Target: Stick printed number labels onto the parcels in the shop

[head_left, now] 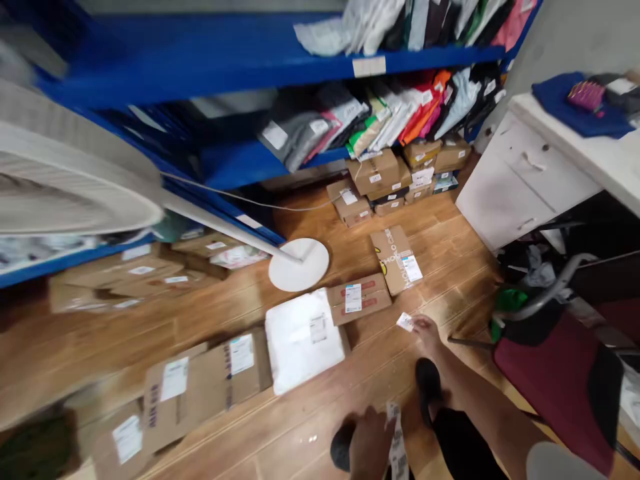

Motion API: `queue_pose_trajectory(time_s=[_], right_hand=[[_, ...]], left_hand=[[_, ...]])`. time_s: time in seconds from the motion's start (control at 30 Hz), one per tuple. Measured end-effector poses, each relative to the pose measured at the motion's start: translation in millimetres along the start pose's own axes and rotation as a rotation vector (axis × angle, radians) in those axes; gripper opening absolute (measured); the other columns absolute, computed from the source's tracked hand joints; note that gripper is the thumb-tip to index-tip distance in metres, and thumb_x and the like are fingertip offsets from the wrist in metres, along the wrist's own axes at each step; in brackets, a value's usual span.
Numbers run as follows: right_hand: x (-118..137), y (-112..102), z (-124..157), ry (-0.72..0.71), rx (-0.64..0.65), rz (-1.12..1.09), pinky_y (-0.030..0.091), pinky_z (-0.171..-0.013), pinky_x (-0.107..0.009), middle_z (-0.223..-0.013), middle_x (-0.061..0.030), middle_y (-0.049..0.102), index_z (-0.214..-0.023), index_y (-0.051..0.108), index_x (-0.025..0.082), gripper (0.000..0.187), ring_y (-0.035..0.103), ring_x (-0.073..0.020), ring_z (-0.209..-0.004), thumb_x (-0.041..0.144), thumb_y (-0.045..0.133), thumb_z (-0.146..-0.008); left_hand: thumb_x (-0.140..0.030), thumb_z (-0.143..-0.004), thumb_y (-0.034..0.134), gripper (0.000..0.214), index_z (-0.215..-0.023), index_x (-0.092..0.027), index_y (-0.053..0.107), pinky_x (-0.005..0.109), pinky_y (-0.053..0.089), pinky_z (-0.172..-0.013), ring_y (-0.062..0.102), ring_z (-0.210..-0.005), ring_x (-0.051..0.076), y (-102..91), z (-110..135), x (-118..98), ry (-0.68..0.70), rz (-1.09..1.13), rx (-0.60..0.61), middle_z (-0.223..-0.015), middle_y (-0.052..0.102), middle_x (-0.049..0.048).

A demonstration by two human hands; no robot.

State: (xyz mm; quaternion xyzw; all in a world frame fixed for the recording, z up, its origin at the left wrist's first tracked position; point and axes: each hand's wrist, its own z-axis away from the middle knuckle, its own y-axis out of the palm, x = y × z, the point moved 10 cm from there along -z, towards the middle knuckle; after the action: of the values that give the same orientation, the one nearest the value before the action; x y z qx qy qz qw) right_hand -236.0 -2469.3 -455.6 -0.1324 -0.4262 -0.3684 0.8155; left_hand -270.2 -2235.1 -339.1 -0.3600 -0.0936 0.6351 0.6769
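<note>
My right hand point(427, 329) pinches a small white printed label point(405, 322) between its fingertips, held out above the floor. Nearest to it are a flat brown carton point(389, 261) with a white label and a smaller carton point(373, 308) with red bands. Low in the picture, my left hand point(369, 441) is closed on a strip of printed labels point(397, 443), which hangs at its right side. The left fingers are partly hidden. To the left lies a white wrapped parcel point(295, 340) with a label on top.
Several labelled cartons point(205, 393) line the wooden floor point(310, 433). Blue shelving point(225, 60) holds bagged garments. A fan's round base point(300, 263) stands beyond the parcels. On the right are a red chair point(550, 387) and a white desk point(530, 180).
</note>
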Motion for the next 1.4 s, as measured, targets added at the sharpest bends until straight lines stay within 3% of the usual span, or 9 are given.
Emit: queue_pose_trajectory(time_s=[0.13,0.27,0.47,0.63,0.8,0.9,1.0,1.1,1.4], right_hand=[[-90,-39,-128,-0.027,-0.199,-0.1,0.05,-0.062,-0.026,-0.065,0.0045,0.06,-0.069,0.055,0.016,0.028,0.058,-0.0108,-0.06,0.033,0.075,-0.08],[-170,-55,-227,-0.089,-0.274,-0.194,0.053,-0.064,-0.026,-0.067,0.0037,0.062,-0.071,0.055,0.017,0.026,0.061,-0.0112,-0.063,0.03,0.075,-0.08],[-206,-48,-303,-0.207,-0.186,-0.25,0.053,-0.067,-0.023,-0.075,0.0043,0.069,-0.075,0.055,0.023,0.036,0.066,-0.0124,-0.073,0.044,0.083,-0.064],[-170,-23,-280,-0.301,-0.014,-0.118,0.049,-0.059,-0.025,-0.058,0.0043,0.06,-0.063,0.049,0.023,0.042,0.059,-0.0141,-0.063,0.048,0.083,-0.063],[-166,61,-163,-0.329,0.45,0.168,0.05,-0.065,-0.029,-0.07,-0.0006,0.069,-0.072,0.069,0.017,0.043,0.063,-0.019,-0.07,0.027,0.096,-0.039],[-197,113,-89,-0.332,0.808,0.441,0.05,-0.071,-0.029,-0.098,-0.0034,0.073,-0.107,0.072,0.022,0.047,0.066,-0.0188,-0.084,0.037,0.086,-0.064],[-207,122,-81,-0.33,0.764,0.447,0.05,-0.072,-0.029,-0.091,-0.003,0.073,-0.098,0.072,0.02,0.032,0.065,-0.017,-0.08,0.043,0.075,-0.077],[-209,119,-105,-0.278,0.664,0.383,0.049,-0.065,-0.029,-0.073,-0.0001,0.069,-0.081,0.069,0.019,0.037,0.062,-0.0159,-0.067,0.047,0.084,-0.063],[-224,90,-139,-0.208,0.439,0.162,0.05,-0.058,-0.029,-0.068,-0.0013,0.07,-0.069,0.071,0.019,0.034,0.063,-0.0176,-0.062,0.046,0.088,-0.056]], left_hand=[[-0.044,-0.094,0.045,0.035,-0.079,-0.02,0.067,0.032,0.053,-0.078,0.067,-0.084,0.023,32.1,-88,59,0.136,0.371,-0.187,-0.088,0.068,0.0087],[-0.054,-0.089,0.054,0.042,-0.066,-0.02,0.064,0.025,0.05,-0.061,0.062,-0.062,0.017,70.0,-173,112,0.305,0.593,-0.275,-0.066,0.063,0.0024],[-0.057,-0.077,0.067,0.039,-0.083,-0.019,0.071,0.024,0.051,-0.064,0.066,-0.073,0.019,94.9,-278,149,0.348,0.779,-0.165,-0.078,0.073,0.0036],[-0.061,-0.076,0.064,0.047,-0.068,-0.016,0.072,0.027,0.05,-0.065,0.062,-0.067,0.019,81.7,-304,141,0.413,0.784,-0.063,-0.067,0.069,0.0028],[-0.067,-0.075,0.06,0.053,-0.074,-0.016,0.077,0.034,0.053,-0.078,0.065,-0.078,0.024,80.1,-289,141,0.431,0.932,-0.111,-0.074,0.074,0.0044],[-0.07,-0.074,0.058,0.058,-0.081,-0.016,0.078,0.035,0.053,-0.079,0.067,-0.081,0.025,89.0,-284,150,0.413,1.001,-0.147,-0.074,0.074,0.0039],[-0.064,-0.071,0.067,0.052,-0.09,-0.017,0.078,0.033,0.054,-0.079,0.068,-0.082,0.024,94.3,-287,157,0.407,1.09,-0.166,-0.079,0.076,0.004],[-0.058,-0.068,0.069,0.045,-0.086,-0.017,0.075,0.033,0.054,-0.077,0.068,-0.079,0.023,91.1,-295,161,0.376,1.116,-0.219,-0.08,0.076,0.0053],[-0.069,-0.079,0.042,0.049,-0.064,-0.023,0.049,0.031,0.048,-0.065,0.059,-0.065,0.02,81.1,-322,139,0.32,0.8,-0.363,-0.061,0.06,0.0005]])
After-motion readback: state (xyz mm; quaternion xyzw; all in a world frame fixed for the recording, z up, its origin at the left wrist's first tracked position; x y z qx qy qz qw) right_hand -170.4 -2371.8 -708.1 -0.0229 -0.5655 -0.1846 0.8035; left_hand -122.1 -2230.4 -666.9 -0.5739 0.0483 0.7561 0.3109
